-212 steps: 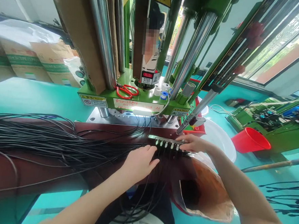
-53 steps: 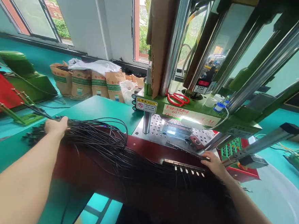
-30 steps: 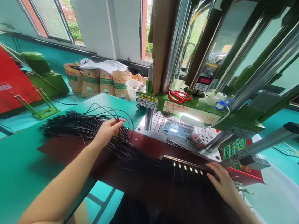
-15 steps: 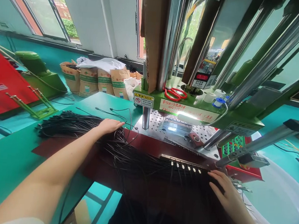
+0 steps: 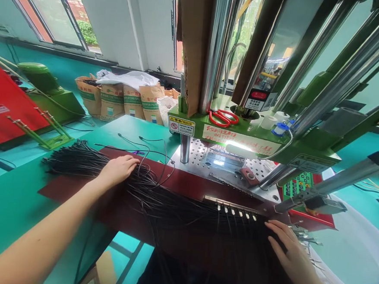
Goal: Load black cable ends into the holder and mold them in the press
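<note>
A long bundle of black cables (image 5: 74, 157) runs across the dark red board, from the far left toward the right. My left hand (image 5: 118, 169) lies over this bundle, its fingers together and curled down around some cables. At the right end of the bundle, a narrow metal bar (image 5: 229, 203) holds several cable ends in a row, their silvery connectors (image 5: 233, 211) showing. Just beyond the bar's right end rests my right hand (image 5: 287, 248), fingers stretched and thumb apart. Its fingertips are at the dark edge there; I see nothing held in it.
A green press (image 5: 257, 140) with steel columns stands ahead, above a perforated plate (image 5: 193, 155). Red-handled scissors (image 5: 223, 117) lie on it. A button panel (image 5: 298, 186) and a white tub (image 5: 357, 244) are at right. Paper sacks (image 5: 111, 102) stand behind the green table (image 5: 5, 215).
My left hand has moved left and toward me along the cables, and its fingers have curled down. A small purple item behind the bundle now shows. My right hand has hardly moved.
</note>
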A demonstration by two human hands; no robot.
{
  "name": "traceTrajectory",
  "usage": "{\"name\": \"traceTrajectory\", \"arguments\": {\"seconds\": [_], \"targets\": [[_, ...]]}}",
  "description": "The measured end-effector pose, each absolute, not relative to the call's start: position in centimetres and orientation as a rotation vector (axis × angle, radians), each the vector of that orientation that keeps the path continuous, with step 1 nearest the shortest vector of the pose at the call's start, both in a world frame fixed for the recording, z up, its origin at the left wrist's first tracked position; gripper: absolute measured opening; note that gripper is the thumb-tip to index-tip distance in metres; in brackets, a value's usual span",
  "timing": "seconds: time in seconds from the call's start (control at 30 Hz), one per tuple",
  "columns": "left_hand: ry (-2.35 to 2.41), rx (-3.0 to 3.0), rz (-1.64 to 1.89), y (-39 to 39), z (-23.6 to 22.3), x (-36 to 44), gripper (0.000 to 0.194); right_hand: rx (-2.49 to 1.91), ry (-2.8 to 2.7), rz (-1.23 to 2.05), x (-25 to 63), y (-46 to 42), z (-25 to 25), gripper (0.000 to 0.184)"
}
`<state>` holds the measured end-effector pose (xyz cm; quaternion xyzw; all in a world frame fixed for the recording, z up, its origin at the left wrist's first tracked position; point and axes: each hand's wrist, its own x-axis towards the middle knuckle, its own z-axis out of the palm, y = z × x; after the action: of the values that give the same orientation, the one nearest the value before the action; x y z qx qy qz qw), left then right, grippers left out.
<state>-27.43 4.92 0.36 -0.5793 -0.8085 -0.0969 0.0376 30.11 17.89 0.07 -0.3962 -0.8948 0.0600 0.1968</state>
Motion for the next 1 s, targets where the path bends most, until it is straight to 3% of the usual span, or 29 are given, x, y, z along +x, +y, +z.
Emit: {"name": "traceTrajectory", "arguments": {"seconds": [0.17,0.27,0.47,0.7,0.83,1.0], "targets": [[-2.395,-1.993,-0.306,9.3,3.3,-24.4,0.041,-1.075,-2.534,0.165,29.7,18.3,0.2,0.03],[-2.503,-1.872,-0.109,11.7,4.4,-21.6,0.038,-1.049,-2.549,0.15,29.6,18.6,0.1,0.031],[-2.617,-1.664,-0.007,14.4,2.2,-17.8,0.033,-1.007,-2.539,0.092,30.2,18.4,-0.6,0.03],[-2.715,-1.483,-0.072,11.3,2.9,-21.9,0.042,-1.008,-2.584,0.084,30.6,18.5,-0.6,0.031],[-2.783,-1.557,-0.075,9.2,2.8,-24.4,0.036,-0.971,-2.59,0.063,30.2,18.7,-0.6,0.032],[-2.873,-1.583,-0.303,10.2,2.5,-24.3,0.038,-0.991,-2.59,0.068,30.2,18.9,-1.1,0.034]]}}
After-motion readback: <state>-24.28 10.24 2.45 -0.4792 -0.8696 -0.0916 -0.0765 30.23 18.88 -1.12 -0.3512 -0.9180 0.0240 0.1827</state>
